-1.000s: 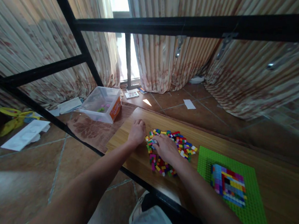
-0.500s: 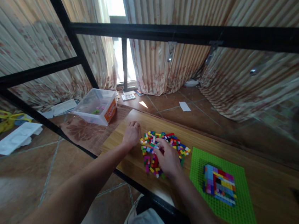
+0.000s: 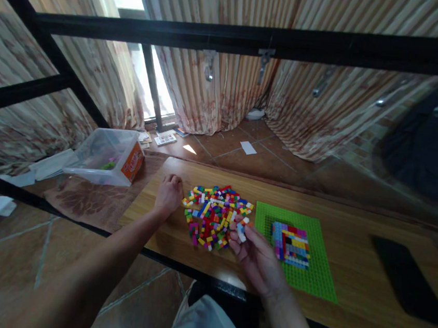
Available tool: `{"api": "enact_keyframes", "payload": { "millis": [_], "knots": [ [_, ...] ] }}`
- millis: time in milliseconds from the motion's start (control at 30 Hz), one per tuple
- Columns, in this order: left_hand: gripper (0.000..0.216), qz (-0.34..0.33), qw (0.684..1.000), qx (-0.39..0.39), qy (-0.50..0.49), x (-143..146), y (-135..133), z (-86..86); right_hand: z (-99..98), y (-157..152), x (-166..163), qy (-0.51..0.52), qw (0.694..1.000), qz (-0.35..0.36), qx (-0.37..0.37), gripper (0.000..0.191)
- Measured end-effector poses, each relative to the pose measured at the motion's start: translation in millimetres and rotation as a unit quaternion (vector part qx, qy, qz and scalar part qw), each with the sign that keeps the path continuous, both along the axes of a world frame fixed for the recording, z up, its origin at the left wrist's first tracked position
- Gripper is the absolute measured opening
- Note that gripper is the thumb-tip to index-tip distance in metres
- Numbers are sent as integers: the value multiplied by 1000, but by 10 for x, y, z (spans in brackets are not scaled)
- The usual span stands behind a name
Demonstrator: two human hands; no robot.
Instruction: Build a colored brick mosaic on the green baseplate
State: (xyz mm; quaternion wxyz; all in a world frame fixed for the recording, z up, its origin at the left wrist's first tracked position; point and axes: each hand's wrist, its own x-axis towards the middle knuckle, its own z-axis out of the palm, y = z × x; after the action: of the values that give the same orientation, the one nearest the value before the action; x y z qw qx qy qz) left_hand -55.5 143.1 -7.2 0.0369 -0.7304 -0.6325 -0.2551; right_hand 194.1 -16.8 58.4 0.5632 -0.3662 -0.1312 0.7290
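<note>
My left hand [image 3: 169, 195] rests on the wooden table with its fingers curled down, left of a pile of small colourful toy bricks [image 3: 213, 218]. The undersides of those fingers are hidden, so I cannot tell whether they hold anything. Palm turned up, my right hand [image 3: 258, 257] is at the right edge of the pile. Its thumb and fingers hold small toy bricks [image 3: 241, 232], white and light blue. To the right, a green baseplate [image 3: 319, 271] bears a multicoloured block of joined bricks [image 3: 291, 244].
A dark flat object [image 3: 406, 277] lies on the right of the wooden table [image 3: 355, 241]. On the floor at left stands a clear plastic box [image 3: 100, 175] with a few small pieces inside. A black metal bar [image 3: 235, 41] crosses above, before striped curtains [image 3: 226, 92].
My right hand has come away from the pile to the right and turned palm up, with bricks in its fingers. The left hand stays beside the pile. The view has swung right.
</note>
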Motion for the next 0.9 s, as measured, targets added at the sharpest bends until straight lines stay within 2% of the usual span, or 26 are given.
{"api": "enact_keyframes", "payload": {
  "millis": [300, 533, 733, 833, 900],
  "knots": [
    [20, 0, 1000, 2, -5, 2, 9, -9, -9, -69, 88, -116, 993, -17, 28, 41],
    [18, 2, 1000, 2, -3, 3, 10, -8, -21, -69, 112, -125, 992, -8, 34, 30],
    [19, 9, 1000, -4, 3, 17, 0, 2, -25, -31, 93, -152, 988, -24, 6, 31],
    [19, 8, 1000, -5, 5, 18, -1, 2, -53, 35, 101, -207, 978, -13, 0, 32],
    [19, 6, 1000, -7, 3, 18, 1, 2, -84, 128, 113, -297, 955, 18, 12, 35]
  ]
}}
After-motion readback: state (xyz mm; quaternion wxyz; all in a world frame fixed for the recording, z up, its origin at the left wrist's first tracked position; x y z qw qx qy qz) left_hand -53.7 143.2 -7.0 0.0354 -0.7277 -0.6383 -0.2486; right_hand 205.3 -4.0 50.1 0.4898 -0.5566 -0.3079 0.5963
